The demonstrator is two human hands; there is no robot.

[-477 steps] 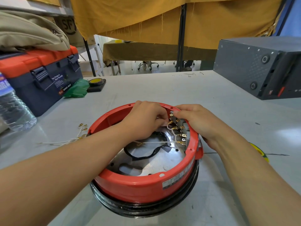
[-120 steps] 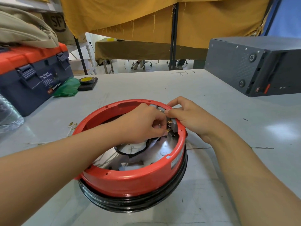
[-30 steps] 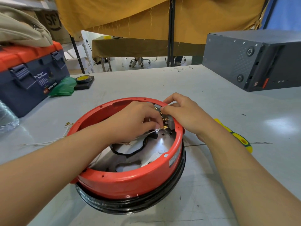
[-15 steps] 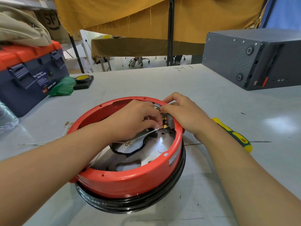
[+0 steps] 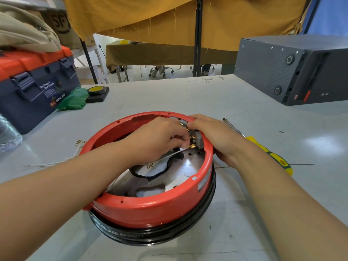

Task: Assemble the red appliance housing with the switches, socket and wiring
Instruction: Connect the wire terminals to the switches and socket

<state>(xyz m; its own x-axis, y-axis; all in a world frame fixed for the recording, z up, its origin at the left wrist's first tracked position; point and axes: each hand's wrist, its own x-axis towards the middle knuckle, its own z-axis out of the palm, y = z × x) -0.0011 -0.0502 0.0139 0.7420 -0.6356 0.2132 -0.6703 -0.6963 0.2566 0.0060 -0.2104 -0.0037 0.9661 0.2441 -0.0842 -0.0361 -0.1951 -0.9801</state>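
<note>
Little has moved: the left hand (image 5: 160,140) still pinches a thin white wire (image 5: 169,154) at brass terminals; the right hand (image 5: 212,132) grips the glossy round red housing (image 5: 150,208) on the grey surface (image 5: 244,213).

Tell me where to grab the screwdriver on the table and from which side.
Grip the screwdriver by its thick yellow-and-green handle, from above on the right. It lies flat, its thin shaft pointing away behind the right hand, leaving the handle end exposed.

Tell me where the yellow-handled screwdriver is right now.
In the head view the yellow-and-green-handled screwdriver lies on the grey table, right of the red round housing, just beyond the right hand and wrist.
</note>
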